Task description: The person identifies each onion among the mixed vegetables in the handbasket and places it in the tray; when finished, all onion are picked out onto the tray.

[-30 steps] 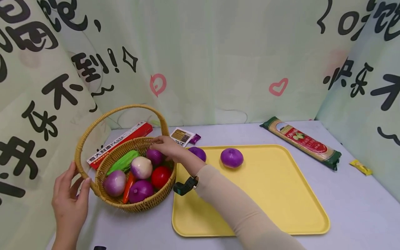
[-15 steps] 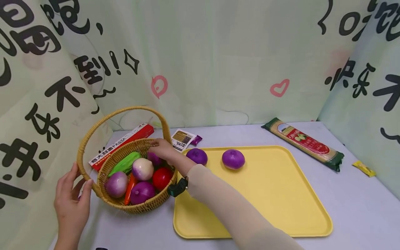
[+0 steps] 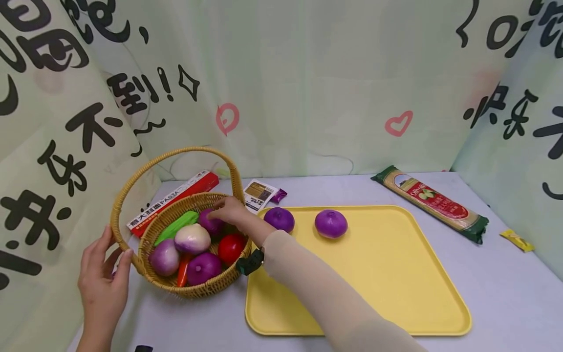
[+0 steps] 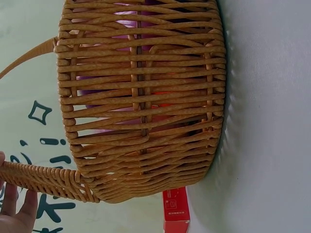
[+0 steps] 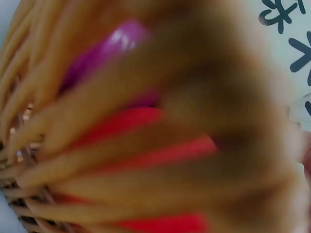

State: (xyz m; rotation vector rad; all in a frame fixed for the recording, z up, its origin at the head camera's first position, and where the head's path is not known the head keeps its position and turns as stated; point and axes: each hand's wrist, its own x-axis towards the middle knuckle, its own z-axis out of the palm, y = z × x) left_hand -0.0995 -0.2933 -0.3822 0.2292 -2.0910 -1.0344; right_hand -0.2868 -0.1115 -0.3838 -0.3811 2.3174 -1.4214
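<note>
A wicker basket (image 3: 198, 292) with a tall arched handle (image 3: 118, 210) stands left of a yellow tray. My left hand (image 3: 103, 283) holds the handle near its base, thumb on one side and fingers on the other. Inside the basket, my right hand (image 3: 235, 214) grips a purple onion (image 3: 210, 222) at the back; part of its grip is hidden. Around it lie a white-and-purple onion (image 3: 192, 239), a paler purple onion (image 3: 164, 258), a dark purple onion (image 3: 204, 268), a green vegetable (image 3: 177, 226), an orange-red carrot-like piece (image 3: 183, 272) and a red tomato (image 3: 231, 249).
Two purple onions (image 3: 331, 223) sit along the back of the yellow tray (image 3: 360, 283). Behind the basket lies a red pasta box (image 3: 176, 199), with a printed packet (image 3: 259, 195) beside it. A green-ended pasta bag (image 3: 433, 203) and yellow wrapper (image 3: 517, 240) lie right.
The purple onion under my right hand has shifted slightly left. The white-and-purple onion has rolled left and tipped over. My left hand keeps its hold on the handle.
</note>
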